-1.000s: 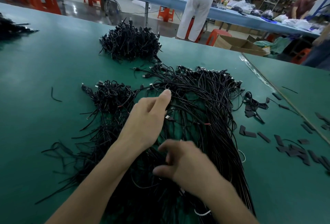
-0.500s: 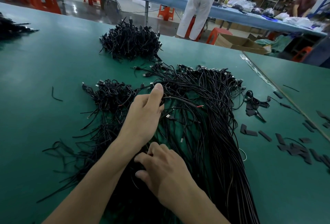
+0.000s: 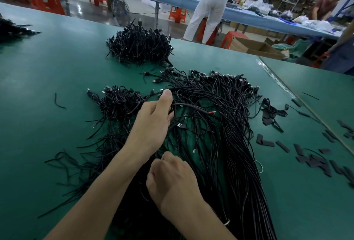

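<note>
The left hand [image 3: 153, 123] is in the middle of the green matte surface [image 3: 57, 71]. Its thumb points straight up to 12 o'clock and its fingers are curled round a thin black cable [image 3: 193, 107]. This cable leaves the hand toward 3 o'clock, and its cut end shows a small red tip.

The right hand [image 3: 172, 180] is just at 6 o'clock from the left wrist, knuckles up. Its fingers are bent down into the strands, and I cannot tell if they hold any of them.

Both hands are on top of a wide fan of loose USB cables [image 3: 229, 134]. The cables are smooth, round and black. They are pressed together in a thick bundle at 5 o'clock and spread out toward 1 o'clock, where the metal plugs lie. One silver USB plug [image 3: 180, 125] lies just at 3 o'clock from the left hand.

A smaller heap of coiled cables [image 3: 116, 103] lies at 9 o'clock from the left hand, and a big bristly heap [image 3: 139, 48] lies well apart at 12 o'clock. Flat black strips [image 3: 314, 160], short and rectangular, are scattered at 3 o'clock.
</note>
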{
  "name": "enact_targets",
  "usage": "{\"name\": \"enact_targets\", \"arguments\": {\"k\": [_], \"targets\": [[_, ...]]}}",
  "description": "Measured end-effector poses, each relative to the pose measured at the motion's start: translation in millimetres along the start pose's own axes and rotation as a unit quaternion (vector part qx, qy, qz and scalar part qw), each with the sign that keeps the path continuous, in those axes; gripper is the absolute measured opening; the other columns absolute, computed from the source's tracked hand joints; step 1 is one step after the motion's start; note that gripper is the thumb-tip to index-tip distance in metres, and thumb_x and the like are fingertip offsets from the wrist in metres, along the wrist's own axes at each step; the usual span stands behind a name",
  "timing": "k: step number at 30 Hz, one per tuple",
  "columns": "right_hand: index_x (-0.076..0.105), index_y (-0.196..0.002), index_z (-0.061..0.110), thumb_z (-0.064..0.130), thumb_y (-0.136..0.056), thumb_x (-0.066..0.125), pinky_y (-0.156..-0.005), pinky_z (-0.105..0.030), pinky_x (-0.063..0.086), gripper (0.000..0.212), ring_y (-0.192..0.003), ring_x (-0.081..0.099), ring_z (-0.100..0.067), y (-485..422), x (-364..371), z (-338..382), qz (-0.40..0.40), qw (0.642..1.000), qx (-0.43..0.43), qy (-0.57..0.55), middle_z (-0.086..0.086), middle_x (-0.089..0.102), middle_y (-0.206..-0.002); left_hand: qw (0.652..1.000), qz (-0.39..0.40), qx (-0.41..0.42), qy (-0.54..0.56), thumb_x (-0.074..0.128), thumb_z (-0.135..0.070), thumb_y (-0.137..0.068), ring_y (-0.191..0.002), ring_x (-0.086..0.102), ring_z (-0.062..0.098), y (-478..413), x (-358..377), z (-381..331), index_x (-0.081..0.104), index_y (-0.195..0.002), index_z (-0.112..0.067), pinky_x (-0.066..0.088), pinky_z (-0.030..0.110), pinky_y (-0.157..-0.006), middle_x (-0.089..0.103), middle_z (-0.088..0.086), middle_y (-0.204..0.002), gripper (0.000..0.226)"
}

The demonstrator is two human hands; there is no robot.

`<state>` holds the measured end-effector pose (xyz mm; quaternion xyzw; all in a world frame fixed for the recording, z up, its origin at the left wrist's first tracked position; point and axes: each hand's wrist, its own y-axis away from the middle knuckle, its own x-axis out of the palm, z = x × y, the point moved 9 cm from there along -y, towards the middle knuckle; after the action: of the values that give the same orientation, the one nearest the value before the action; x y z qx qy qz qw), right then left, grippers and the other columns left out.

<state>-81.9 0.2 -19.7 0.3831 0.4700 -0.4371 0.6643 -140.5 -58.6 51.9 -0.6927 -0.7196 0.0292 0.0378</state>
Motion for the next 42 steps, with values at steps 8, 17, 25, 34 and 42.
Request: {"name": "enact_targets", "arguments": {"k": [8, 17, 25, 34, 42], "targets": [[0.05, -0.096, 0.022, 0.028, -0.104, 0.044, -0.053, -0.039, 0.047, 0.011, -0.062, 0.06, -0.018, 5, -47, -23, -0.092, 0.954, 0.037, -0.284, -0.002, 0.065, -0.083, 1.0, -0.001, 0.022, 0.02, 0.034, -0.04, -0.106, -0.04, 0.016, 0.009, 2, -2, -6, 0.031, -0.061, 0.012, 0.025, 0.026, -0.093, 0.02, 0.007, -0.058, 0.069], [0.072, -0.095, 0.026, 0.011, -0.092, 0.068, -0.074, -0.031, 0.059, 0.016, -0.079, 0.071, -0.01, 1, -92, -63, -0.244, 0.865, 0.029, -0.437, 0.007, 0.075, -0.084, 0.998, 0.034, 0.058, -0.017, 0.035, -0.042, -0.106, -0.042, 0.022, 0.013, 0, 8, -5, 0.039, -0.055, -0.003, 0.022, 0.018, -0.042, 0.027, 0.005, -0.053, 0.064], [0.075, -0.089, 0.02, 0.008, -0.087, 0.072, -0.079, -0.024, 0.056, 0.012, -0.086, 0.071, -0.016, 20, -115, -75, -0.378, 0.687, 0.031, -0.62, -0.001, 0.076, -0.089, 0.99, 0.134, 0.052, 0.012, 0.041, -0.039, -0.105, -0.04, 0.028, 0.007, 12, 31, -8, 0.052, -0.051, -0.008, 0.029, 0.012, -0.045, 0.032, -0.003, -0.047, 0.063], [0.077, -0.093, 0.008, 0.014, -0.081, 0.07, -0.077, -0.023, 0.057, 0.015, -0.092, 0.073, -0.021, 20, -110, -58, -0.327, 0.647, 0.024, -0.689, -0.012, 0.075, -0.099, 0.983, 0.143, 0.061, 0.102, 0.045, -0.039, -0.097, -0.082, 0.054, 0.018, 16, 36, -15, 0.063, -0.095, 0.0, 0.047, 0.031, -0.076, 0.058, 0.007, -0.085, 0.042], [0.079, -0.094, 0.014, 0.006, -0.094, 0.063, -0.079, -0.024, 0.056, 0.018, -0.091, 0.073, -0.016, 16, -99, -44, -0.259, 0.7, 0.037, -0.665, -0.005, 0.077, -0.094, 0.983, 0.091, 0.122, 0.104, 0.028, -0.028, -0.109, -0.075, 0.068, 0.005, 17, 21, -30, 0.067, -0.117, -0.011, 0.052, 0.017, -0.069, 0.07, -0.007, -0.073, 0.043]]}}
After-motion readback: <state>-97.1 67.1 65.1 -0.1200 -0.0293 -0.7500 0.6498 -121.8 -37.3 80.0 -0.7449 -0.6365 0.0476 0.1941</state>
